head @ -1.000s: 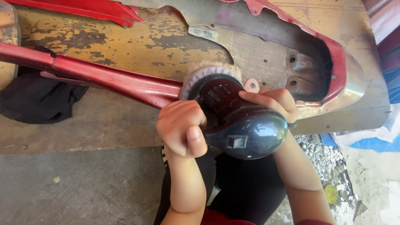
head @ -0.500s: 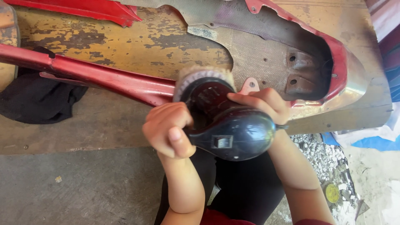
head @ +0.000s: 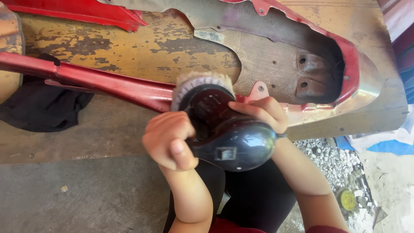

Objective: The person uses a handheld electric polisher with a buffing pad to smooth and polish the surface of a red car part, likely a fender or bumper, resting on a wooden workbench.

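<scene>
I grip a dark, rounded electric polisher with both hands. My left hand is closed around its left side grip. My right hand wraps over the top right of its body. The woolly buffing pad at its front presses against the red painted edge of a red body panel that lies inside up, showing a dull grey underside. A small switch faces me on the polisher's rear.
The panel rests on a worn yellow board over a concrete floor. A black cloth lies at left under the red strip. Gravel and a blue sheet are at right.
Polisher and both hands have shifted left along the red edge, away from the small red tab.
</scene>
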